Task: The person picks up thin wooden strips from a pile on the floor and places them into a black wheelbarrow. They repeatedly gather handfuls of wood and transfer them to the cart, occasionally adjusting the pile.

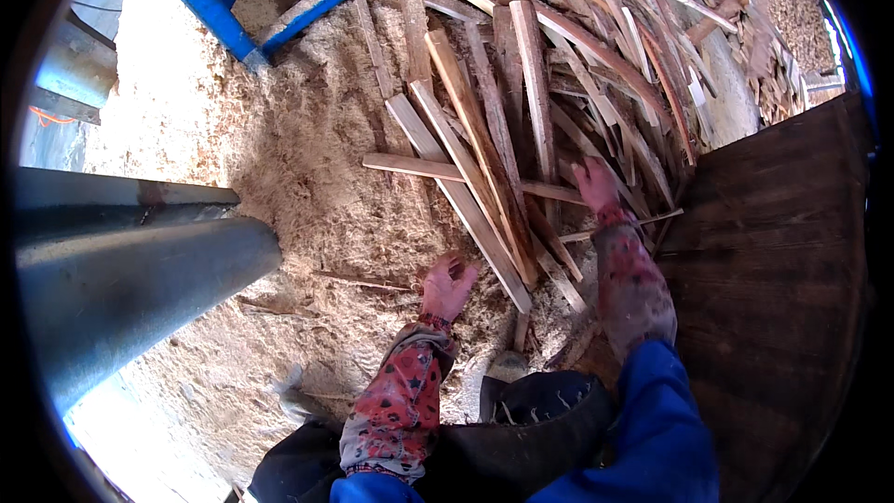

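My left hand (449, 287) hovers over the sawdust, just left of the lower ends of several wood strips. Its fingers are curved, with a gap between them and the thumb, and nothing shows in it. Farther off and to the right, my right hand (596, 184) reaches over the pile, fingers apart, beside the right end of a crosswise wood strip (410, 165). Whether it touches that strip is unclear. A pale flat slat (466, 210) and a browner strip (484, 154) slant down between my hands. Patterned, dusty sleeves cover both forearms.
A large heap of wood offcuts (596, 56) fills the far right. Sawdust (307, 158) covers the ground. Metal pipes (149, 265) jut in from the left, blue metal framing (209, 0) stands at the far left, and a dark wooden board (764, 289) borders the right.
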Available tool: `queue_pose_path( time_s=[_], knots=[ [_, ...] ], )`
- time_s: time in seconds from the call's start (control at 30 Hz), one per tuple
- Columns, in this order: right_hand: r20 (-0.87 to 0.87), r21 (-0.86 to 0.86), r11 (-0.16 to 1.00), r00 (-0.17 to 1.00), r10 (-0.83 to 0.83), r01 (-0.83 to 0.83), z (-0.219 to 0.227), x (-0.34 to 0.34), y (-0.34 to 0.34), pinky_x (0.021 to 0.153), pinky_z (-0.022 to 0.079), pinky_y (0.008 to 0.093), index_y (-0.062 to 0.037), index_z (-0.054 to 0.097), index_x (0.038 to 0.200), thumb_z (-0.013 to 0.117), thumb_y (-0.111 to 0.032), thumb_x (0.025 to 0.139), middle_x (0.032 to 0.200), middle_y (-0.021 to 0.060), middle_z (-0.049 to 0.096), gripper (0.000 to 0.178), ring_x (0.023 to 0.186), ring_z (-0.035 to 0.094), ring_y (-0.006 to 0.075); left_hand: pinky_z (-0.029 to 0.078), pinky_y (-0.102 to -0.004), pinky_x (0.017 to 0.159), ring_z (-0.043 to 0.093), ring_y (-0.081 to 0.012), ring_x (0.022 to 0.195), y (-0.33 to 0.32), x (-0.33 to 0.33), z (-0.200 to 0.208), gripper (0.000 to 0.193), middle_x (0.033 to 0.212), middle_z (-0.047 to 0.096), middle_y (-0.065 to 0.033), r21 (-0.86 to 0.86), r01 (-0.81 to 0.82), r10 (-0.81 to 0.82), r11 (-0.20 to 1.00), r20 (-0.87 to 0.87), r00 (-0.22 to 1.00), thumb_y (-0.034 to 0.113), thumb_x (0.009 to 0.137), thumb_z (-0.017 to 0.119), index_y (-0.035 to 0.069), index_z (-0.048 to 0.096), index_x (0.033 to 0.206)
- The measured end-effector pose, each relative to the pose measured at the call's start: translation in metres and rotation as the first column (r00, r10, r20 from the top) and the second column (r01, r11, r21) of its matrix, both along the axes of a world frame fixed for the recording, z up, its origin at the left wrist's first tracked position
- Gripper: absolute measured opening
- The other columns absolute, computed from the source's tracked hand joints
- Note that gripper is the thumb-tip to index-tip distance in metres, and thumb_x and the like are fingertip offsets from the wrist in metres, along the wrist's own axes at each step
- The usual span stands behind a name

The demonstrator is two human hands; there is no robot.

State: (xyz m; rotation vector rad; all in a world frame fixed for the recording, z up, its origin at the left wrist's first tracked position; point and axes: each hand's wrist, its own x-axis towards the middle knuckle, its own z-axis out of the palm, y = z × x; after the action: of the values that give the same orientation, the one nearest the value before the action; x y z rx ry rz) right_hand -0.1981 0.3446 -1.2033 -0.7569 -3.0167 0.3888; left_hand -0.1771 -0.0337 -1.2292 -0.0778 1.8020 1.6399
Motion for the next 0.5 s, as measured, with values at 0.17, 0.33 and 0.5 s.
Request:
queue_pose_path(
  time_s=[0.17, 0.33, 0.5],
  knots=[
    [0.417, -0.259, 0.953, 0.908, -0.036, 0.157, -0.020, -0.028, 0.006, 0.099, 0.043, 0.0471, 0.0014, 0.058, 0.123, 0.044, -0.064, 0.089, 0.123, 0.0280, 0.058, 0.075, 0.117, 0.053, 0.0438, 0.050, -0.0371, 0.092, 0.061, -0.0287, 0.110, 0.004, -0.002, -0.007, 0.077, 0.118, 0.062, -0.0232, 0.013, -0.095, 0.096, 0.995, -0.030, 0.995, 0.044, 0.080, 0.076, -0.009, 0.048, 0.128],
    [0.482, -0.287, 0.881, 0.851, -0.207, 0.376, -0.024, -0.006, -0.049, 0.107, 0.034, 0.0460, 0.0133, 0.059, 0.116, 0.025, -0.081, 0.084, 0.118, 0.0407, 0.053, 0.105, 0.126, 0.044, 0.0489, 0.043, -0.0362, 0.104, 0.054, -0.0307, 0.120, 0.022, -0.009, -0.032, 0.087, 0.131, 0.052, -0.0259, 0.174, -0.209, 0.172, 0.962, 0.205, 0.964, 0.043, 0.078, 0.078, -0.011, 0.039, 0.135],
    [0.482, -0.384, 0.840, 0.859, -0.172, 0.383, -0.002, 0.017, -0.096, 0.105, 0.035, 0.0423, 0.0135, 0.058, 0.117, 0.028, -0.076, 0.088, 0.117, 0.0397, 0.055, 0.098, 0.125, 0.047, 0.0449, 0.041, -0.0357, 0.104, 0.050, -0.0283, 0.124, 0.035, -0.018, -0.024, 0.098, 0.130, 0.052, -0.0247, 0.228, -0.255, 0.200, 0.940, 0.240, 0.950, 0.048, 0.074, 0.081, -0.013, 0.036, 0.136]
  ],
)
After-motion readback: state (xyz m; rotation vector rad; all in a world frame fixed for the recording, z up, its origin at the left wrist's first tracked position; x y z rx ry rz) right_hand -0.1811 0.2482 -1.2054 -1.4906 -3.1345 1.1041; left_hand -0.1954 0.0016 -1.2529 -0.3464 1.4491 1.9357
